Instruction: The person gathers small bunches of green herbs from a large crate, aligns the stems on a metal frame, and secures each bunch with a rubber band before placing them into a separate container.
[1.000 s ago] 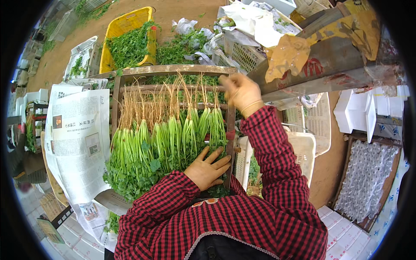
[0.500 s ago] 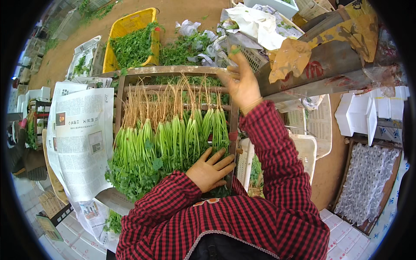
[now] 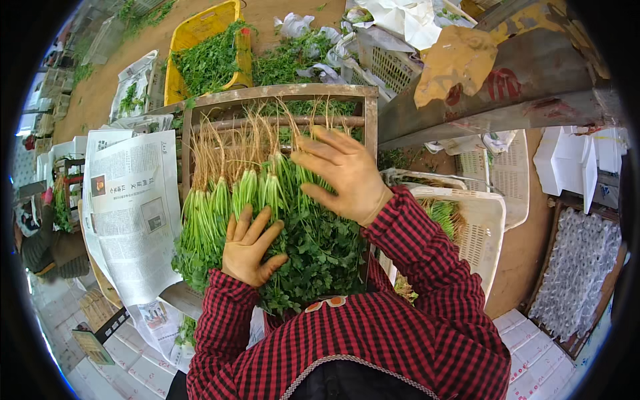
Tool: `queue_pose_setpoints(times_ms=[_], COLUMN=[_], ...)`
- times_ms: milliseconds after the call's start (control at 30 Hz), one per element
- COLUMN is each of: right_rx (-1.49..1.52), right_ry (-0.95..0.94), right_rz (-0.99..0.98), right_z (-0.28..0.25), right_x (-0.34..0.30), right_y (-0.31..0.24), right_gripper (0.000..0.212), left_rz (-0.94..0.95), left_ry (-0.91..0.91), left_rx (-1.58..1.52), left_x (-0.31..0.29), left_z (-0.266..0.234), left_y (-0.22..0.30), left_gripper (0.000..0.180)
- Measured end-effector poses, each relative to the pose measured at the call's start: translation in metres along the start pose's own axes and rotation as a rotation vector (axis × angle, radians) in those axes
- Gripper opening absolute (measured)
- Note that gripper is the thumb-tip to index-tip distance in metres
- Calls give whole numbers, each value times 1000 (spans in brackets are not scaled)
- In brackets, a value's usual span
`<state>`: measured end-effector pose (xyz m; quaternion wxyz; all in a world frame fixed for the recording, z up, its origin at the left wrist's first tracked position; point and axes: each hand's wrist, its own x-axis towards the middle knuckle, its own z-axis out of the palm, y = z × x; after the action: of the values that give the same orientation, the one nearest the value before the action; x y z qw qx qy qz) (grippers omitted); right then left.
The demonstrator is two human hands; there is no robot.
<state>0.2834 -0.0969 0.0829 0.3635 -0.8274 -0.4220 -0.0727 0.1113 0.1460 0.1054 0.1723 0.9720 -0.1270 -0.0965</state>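
Bunches of leafy coriander (image 3: 217, 213) lie side by side in a metal-edged frame (image 3: 280, 92). Their brown roots point away from me and the leaves toward me. My left hand (image 3: 250, 253) rests on the leaves and pale stems at the middle, fingers spread, gripping nothing. Over the right part of the row is my right hand (image 3: 343, 180), its fingers stretched across the upper stems near the roots. Its palm side and anything beneath it are hidden. Dark leaves cover the pile's right side.
Newspaper sheets (image 3: 133, 213) lie left of the frame. Beyond it stand a yellow crate (image 3: 175, 50) of greens and loose leaves (image 3: 287, 60). A rusty metal beam (image 3: 520, 93) juts in at right, above pale plastic crates (image 3: 490, 233). White foam boxes (image 3: 567, 160) stand farther right.
My right hand has come down from above the frame's far right corner onto the coriander. My left hand has shifted left. Leaves now cover the right side, where pale stems showed before.
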Motion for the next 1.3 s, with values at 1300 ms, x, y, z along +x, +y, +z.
queue_pose_setpoints(times_ms=[1300], right_rx=[211], right_ry=[-318], right_rz=[542], right_z=[60], right_x=[52], right_y=[47], right_gripper=[22], left_rz=[-87], left_ry=[193], left_rx=[-253], left_x=[-27], left_z=[21], left_y=[-35], left_gripper=[57])
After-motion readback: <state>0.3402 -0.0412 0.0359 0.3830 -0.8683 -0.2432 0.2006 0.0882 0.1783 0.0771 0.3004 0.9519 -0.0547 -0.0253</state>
